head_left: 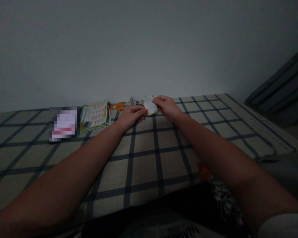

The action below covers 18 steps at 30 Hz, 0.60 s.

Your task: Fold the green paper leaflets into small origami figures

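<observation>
A small printed sheet of paper (150,104), white with lines of text and a coloured edge, is held up between both hands near the far side of the table. My left hand (132,115) pinches its lower left corner between thumb and fingers. On the other side, my right hand (167,107) grips the sheet's right edge. The text is too small to read. Part of the paper's right side is covered by the right fingers.
A stack of printed booklets or sheets (94,115) lies left of my hands. Beside it is a phone-like object with a blurred-out screen (64,124). A checked cloth (144,165) with bear prints covers the surface, which meets a plain wall (149,49). Dark curtain-like fabric (283,86) hangs at right.
</observation>
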Available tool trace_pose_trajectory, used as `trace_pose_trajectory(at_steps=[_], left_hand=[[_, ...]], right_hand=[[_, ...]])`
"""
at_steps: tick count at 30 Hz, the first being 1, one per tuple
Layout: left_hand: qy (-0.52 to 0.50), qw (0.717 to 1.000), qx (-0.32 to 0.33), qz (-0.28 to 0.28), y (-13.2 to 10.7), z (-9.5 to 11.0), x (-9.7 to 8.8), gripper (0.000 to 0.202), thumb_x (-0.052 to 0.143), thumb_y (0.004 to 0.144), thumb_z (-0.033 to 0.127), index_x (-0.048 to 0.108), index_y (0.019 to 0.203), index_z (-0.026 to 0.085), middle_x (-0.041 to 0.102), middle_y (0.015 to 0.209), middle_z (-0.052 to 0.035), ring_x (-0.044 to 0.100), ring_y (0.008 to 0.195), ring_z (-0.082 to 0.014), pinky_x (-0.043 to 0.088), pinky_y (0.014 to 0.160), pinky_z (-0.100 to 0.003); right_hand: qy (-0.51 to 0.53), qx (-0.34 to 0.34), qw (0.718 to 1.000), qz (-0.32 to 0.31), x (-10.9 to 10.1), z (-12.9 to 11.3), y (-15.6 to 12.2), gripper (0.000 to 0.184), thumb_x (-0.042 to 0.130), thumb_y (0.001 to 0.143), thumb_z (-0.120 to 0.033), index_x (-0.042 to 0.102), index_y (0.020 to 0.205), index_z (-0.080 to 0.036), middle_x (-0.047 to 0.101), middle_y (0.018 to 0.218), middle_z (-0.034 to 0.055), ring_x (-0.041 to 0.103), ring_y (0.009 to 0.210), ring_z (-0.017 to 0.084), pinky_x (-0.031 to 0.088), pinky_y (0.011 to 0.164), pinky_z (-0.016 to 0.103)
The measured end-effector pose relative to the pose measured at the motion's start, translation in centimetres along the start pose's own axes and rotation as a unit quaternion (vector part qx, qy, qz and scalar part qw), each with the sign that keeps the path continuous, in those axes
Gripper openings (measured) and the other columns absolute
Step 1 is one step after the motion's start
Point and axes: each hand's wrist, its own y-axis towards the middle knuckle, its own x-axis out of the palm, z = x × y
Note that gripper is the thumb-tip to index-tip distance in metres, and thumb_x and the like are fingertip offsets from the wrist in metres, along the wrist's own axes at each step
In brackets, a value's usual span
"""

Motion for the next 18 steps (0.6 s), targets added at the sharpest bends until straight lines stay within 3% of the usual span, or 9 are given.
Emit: trace_pose_trajectory(at_steps=[8, 13, 18], left_hand=[[0.056, 0.997, 0.002, 0.056, -0.3, 0.2, 0.3, 0.031, 0.077, 0.076, 0.047, 0.074, 0.079, 0.016, 0.061, 0.058, 0.0004, 0.048, 0.049, -0.0092, 0.033, 0.047, -0.022], [0.048, 0.998, 0.008, 0.044, -0.6, 0.9, 0.5, 0.027, 0.074, 0.076, 0.043, 0.068, 0.073, 0.017, 0.058, 0.056, 0.0015, 0.049, 0.049, -0.0103, 0.035, 0.048, -0.023], [0.109, 0.989, 0.037, 0.092, -0.4, 1.0, 0.4, 0.022, 0.07, 0.078, 0.037, 0.066, 0.07, 0.017, 0.056, 0.057, 0.0028, 0.045, 0.051, -0.0098, 0.033, 0.05, -0.023]], right_hand=[[0.03, -0.01, 1.0, 0.0, 0.0, 0.4, 0.2, 0.011, 0.071, 0.084, -0.017, 0.065, 0.075, -0.016, 0.066, 0.072, -0.0014, 0.059, 0.067, 0.008, 0.049, 0.067, 0.021], [0.034, -0.004, 0.999, -0.008, -0.1, 0.5, 0.2, 0.01, 0.075, 0.082, -0.018, 0.068, 0.075, -0.016, 0.068, 0.073, 0.0001, 0.061, 0.068, 0.009, 0.051, 0.068, 0.022], [0.022, 0.005, 1.0, -0.021, -0.4, 0.6, 0.2, 0.015, 0.079, 0.083, -0.029, 0.075, 0.091, -0.018, 0.075, 0.09, 0.0027, 0.067, 0.082, 0.011, 0.054, 0.073, 0.021]])
